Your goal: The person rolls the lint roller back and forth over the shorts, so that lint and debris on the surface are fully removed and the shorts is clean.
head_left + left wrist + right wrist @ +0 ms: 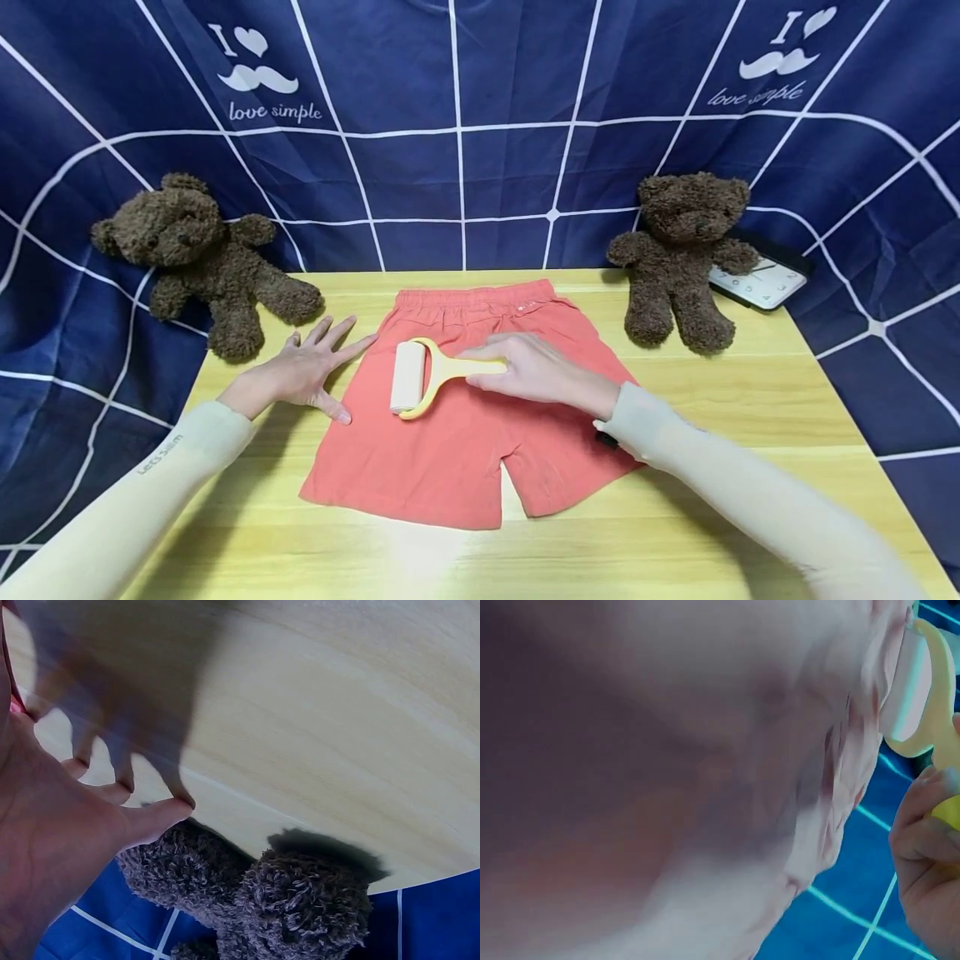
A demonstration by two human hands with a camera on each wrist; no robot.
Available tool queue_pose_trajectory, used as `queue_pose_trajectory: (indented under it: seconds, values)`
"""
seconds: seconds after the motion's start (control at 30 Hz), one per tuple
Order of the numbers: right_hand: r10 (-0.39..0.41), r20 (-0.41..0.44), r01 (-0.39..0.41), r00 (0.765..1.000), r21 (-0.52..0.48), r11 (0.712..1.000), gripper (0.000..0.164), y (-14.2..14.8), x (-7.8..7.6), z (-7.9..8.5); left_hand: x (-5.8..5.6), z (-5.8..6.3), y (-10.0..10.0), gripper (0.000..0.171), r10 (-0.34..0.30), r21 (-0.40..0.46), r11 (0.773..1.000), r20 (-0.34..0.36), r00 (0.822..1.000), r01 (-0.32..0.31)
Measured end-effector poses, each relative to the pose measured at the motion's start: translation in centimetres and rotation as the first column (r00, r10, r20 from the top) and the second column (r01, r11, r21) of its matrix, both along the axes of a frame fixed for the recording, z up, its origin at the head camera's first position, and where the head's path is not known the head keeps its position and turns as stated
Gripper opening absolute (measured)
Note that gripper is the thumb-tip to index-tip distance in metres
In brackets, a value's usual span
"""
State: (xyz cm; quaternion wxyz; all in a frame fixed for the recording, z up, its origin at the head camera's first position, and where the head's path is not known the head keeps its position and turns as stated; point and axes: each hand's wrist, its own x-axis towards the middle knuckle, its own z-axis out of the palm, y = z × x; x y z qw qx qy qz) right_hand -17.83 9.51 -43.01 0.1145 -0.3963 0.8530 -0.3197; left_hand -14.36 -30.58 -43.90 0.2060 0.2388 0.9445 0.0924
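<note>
Shorts point(427, 467), red, one pair: we are finding them lying flat on the table point(765, 383), waistband point(480, 296) to the far side.

Roller point(409, 377), white and yellow, one: it is pointing left over the shorts, though we are not managing to tell whether it is touching them.

Right hand point(525, 367): gripping the roller's handle point(453, 369).

Left hand point(303, 371): spreading its fingers at the shorts' left edge (the thumb point(337, 410) is overlapping them), well apart from the other hand.

Bears, brown, two: one point(225, 275) is leaning at the far left, one point(678, 267) is resting at the far right, partly hiding a clock point(765, 283).

Curtain point(405, 183), blue, white-lined: hanging at the far side.
</note>
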Motion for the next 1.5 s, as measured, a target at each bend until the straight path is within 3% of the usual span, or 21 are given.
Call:
queue_pose_trajectory:
  seconds: [0.1,0.5,0.83,1.23,1.5]
  values:
    - [0.002,0.001,-0.002,1.000,0.011,1.000,0.040,1.2,-0.3,0.2,0.0,-0.1,0.1,0.139,-0.003,-0.010,1.000,-0.005,1.000,0.003]
    - [0.009,0.187,0.006,0.982,-0.080,0.997,0.041,5.3,-1.3,0.3,0.4,0.2,0.0,0.139,-0.016,-0.014,1.000,-0.011,1.000,0.016]
    - [0.020,0.191,-0.018,0.981,-0.011,1.000,0.041,7.6,-2.3,1.4,0.5,0.6,0.2,0.139,-0.028,-0.035,0.999,-0.032,0.999,0.027]
    - [-0.059,0.188,0.049,0.980,0.059,0.997,0.042,14.1,-2.8,2.6,0.7,1.1,0.4,0.139,-0.024,-0.042,0.999,-0.020,1.000,0.023]
    - [-0.159,0.221,0.136,0.962,0.116,0.984,0.043,18.2,-2.5,3.5,0.5,0.8,0.5,0.139,-0.031,-0.033,0.999,-0.009,0.999,0.031]
